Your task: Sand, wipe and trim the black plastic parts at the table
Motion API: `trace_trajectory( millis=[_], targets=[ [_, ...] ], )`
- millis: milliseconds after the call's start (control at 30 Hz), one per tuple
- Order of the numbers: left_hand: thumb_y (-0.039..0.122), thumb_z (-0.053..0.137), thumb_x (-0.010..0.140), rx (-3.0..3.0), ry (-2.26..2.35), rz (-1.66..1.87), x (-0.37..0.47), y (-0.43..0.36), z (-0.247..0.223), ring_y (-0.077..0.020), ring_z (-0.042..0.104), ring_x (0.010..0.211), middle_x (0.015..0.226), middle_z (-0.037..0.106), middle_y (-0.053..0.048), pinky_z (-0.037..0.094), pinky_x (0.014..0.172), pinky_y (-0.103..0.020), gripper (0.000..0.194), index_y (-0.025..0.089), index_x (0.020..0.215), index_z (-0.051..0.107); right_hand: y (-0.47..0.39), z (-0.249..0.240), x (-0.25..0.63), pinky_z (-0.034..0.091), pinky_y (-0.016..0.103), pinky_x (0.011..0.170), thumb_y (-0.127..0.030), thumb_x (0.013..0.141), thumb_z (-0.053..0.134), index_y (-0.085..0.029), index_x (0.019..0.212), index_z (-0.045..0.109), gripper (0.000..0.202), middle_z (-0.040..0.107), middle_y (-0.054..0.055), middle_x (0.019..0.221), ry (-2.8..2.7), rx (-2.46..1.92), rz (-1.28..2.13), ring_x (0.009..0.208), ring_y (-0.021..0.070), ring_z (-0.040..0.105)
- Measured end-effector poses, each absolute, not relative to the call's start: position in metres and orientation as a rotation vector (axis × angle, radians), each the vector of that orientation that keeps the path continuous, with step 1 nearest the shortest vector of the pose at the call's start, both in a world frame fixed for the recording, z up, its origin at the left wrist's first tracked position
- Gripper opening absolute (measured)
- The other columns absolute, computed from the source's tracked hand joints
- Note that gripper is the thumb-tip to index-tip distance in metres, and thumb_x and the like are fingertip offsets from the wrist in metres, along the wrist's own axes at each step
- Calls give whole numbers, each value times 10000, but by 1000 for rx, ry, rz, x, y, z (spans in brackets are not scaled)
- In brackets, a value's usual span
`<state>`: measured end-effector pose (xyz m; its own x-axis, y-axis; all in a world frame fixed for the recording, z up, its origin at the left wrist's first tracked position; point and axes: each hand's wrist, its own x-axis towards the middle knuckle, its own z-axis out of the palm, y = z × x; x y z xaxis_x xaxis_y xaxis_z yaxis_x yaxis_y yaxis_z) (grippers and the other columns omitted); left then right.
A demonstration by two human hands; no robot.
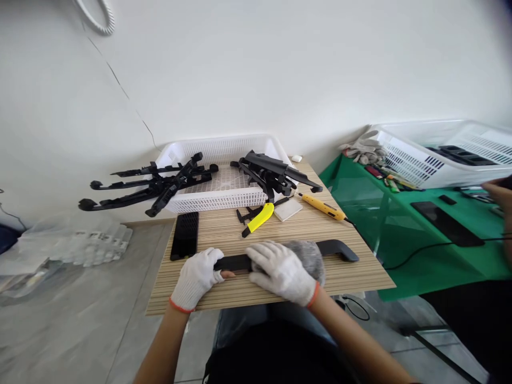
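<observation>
A long black plastic part (236,262) with a hooked right end lies crosswise near the table's front edge. My left hand (200,278), in a white knitted glove, grips its left end, with a bare thumb tip showing below. My right hand (280,271), gloved too, is wrapped over the part's middle with a grey fluffy cloth (310,258). The cloth bulges out right of the hand and hides part of the plastic. Beyond my hands lie a yellow utility knife (260,218), a black caliper (246,214) and a white square pad (288,209).
A white basket (216,204) at the back holds black plastic parts (276,169), several jutting over its left side. A phone (185,236) lies at left, a yellow corded tool (323,207) at right. Beside stands a green-covered table (356,213) with another basket (412,165) and a person's hand (502,197).
</observation>
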<state>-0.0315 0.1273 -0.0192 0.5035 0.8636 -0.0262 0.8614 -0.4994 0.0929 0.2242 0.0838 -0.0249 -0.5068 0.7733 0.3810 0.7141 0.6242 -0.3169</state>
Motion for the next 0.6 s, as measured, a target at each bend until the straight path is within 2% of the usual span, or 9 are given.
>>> trace_trajectory(
  millis=[67,200,300,400,500,600],
  targets=[
    [613,435,956,2660,1465,66,-32,128,-19,-220,662,734,813,672,-53,413,606,-297,452,201,911,617,71,-23,263,508,481,1008,-380,937,617,-167,1352,586,467,664,150,1308,-2383,-1264,150,1187,293,625],
    [656,437,943,2666,1316,143,-27,129,-21,-214,653,732,794,658,-39,422,623,-294,484,210,881,614,45,-26,329,528,480,1000,-411,920,627,-213,1394,567,517,625,117,1387,-2417,-1510,185,1217,291,621],
    [700,432,925,2638,1333,154,-21,125,-23,-219,659,749,821,667,-43,423,629,-296,520,214,879,611,48,-31,348,535,443,980,-418,957,547,-236,1336,618,426,660,94,1341,-2333,-1588,138,1187,272,641],
    [698,404,937,2599,1468,136,-16,121,-24,-228,665,772,850,680,-60,422,634,-299,532,211,912,614,69,-29,330,532,430,921,-410,990,472,-221,1244,672,374,706,103,1240,-2157,-1727,-1,1070,278,679],
    [698,375,946,2576,1566,91,-14,120,-22,-243,673,795,869,689,-71,414,630,-307,548,206,951,616,83,-21,281,517,409,816,-374,990,478,-194,1129,698,316,741,110,1108,-2003,-1893,-24,933,277,689],
    [717,348,941,2584,1556,36,-16,122,-21,-247,676,787,861,688,-70,405,624,-312,576,203,935,608,81,-17,220,490,414,841,-366,997,484,-203,1060,694,273,746,93,1035,-1938,-1827,5,910,267,674]
  ],
)
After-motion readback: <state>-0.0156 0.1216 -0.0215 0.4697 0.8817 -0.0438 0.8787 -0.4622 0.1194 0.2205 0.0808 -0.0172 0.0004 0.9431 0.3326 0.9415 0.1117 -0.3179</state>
